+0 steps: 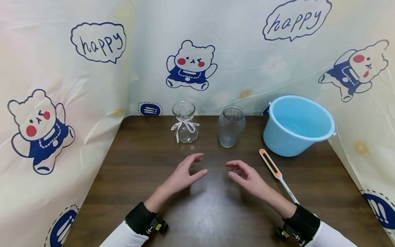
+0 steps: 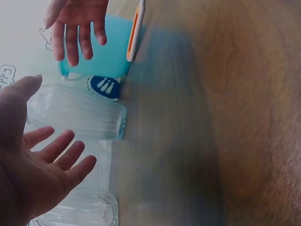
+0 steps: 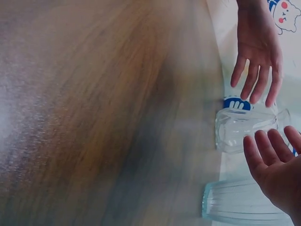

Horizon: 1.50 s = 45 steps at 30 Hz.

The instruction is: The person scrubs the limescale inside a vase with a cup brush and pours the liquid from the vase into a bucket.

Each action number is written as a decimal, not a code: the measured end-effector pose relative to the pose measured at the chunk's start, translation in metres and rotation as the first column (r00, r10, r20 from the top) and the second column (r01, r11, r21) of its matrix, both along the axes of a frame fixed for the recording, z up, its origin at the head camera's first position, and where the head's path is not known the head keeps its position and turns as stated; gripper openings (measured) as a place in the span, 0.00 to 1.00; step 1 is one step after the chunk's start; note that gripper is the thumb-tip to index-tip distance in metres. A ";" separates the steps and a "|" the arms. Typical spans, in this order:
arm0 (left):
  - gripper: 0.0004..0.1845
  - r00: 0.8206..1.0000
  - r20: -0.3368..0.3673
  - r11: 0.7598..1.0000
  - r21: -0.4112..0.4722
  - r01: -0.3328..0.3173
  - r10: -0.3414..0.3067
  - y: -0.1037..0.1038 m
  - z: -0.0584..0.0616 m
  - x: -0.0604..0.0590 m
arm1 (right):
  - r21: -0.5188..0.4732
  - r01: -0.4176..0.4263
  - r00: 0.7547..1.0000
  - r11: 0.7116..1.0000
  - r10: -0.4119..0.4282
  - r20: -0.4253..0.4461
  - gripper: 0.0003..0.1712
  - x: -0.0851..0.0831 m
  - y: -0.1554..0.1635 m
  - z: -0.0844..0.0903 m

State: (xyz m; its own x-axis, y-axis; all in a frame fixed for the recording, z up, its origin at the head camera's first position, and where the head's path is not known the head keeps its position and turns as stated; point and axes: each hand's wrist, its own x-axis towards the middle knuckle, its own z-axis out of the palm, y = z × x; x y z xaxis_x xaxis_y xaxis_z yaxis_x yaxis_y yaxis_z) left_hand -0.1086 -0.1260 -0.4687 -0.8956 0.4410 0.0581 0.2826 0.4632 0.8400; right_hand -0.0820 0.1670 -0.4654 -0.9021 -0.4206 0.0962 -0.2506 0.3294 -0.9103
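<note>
My left hand [image 1: 185, 174] hovers over the middle of the table, relaxed fingers spread, holding nothing. Facing it, my right hand [image 1: 247, 178] is likewise loosely extended and holds nothing. Beyond the left hand stands a short clear glass vase [image 1: 187, 132] with a white ribbon bow tied round its neck. A taller ribbed glass vase [image 1: 230, 132] stands upright to its right, beyond the gap between the hands. Both wrist views show the two hands apart, palms visible; the left wrist view also shows the ribbed vase [image 2: 80, 113] behind the left fingers.
A light blue bucket [image 1: 284, 137] stands at the back right of the brown table [image 1: 132, 192]. A white and orange long-handled thermometer-like stick [image 1: 271, 164] lies in front of it, its lower end partly behind the right forearm. Printed cloth [image 1: 148, 61] walls the back and sides.
</note>
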 end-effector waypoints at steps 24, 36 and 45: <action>0.39 0.997 -0.053 0.984 0.172 -0.046 0.056 0.036 0.007 -0.043 | -0.018 0.082 0.996 0.997 -0.082 -0.032 0.18 0.001 0.017 0.007; 0.52 0.992 -0.060 0.965 0.246 -0.093 0.111 0.074 0.010 -0.103 | -0.024 0.105 0.994 0.994 -0.106 -0.027 0.18 0.007 0.022 0.001; 0.60 0.992 -0.053 0.966 0.240 -0.095 0.111 0.092 0.005 -0.127 | -0.034 0.104 0.994 0.994 -0.105 -0.036 0.18 0.008 0.024 0.003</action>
State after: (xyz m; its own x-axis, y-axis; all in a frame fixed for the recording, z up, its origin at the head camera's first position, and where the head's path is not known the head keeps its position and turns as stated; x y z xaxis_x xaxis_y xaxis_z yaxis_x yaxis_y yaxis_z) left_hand -0.2355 -0.0343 -0.4637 -0.9261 0.3134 0.2102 0.3023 0.2828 0.9103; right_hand -0.0739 0.1914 -0.4620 -0.9364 -0.3205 0.1429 -0.2507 0.3264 -0.9114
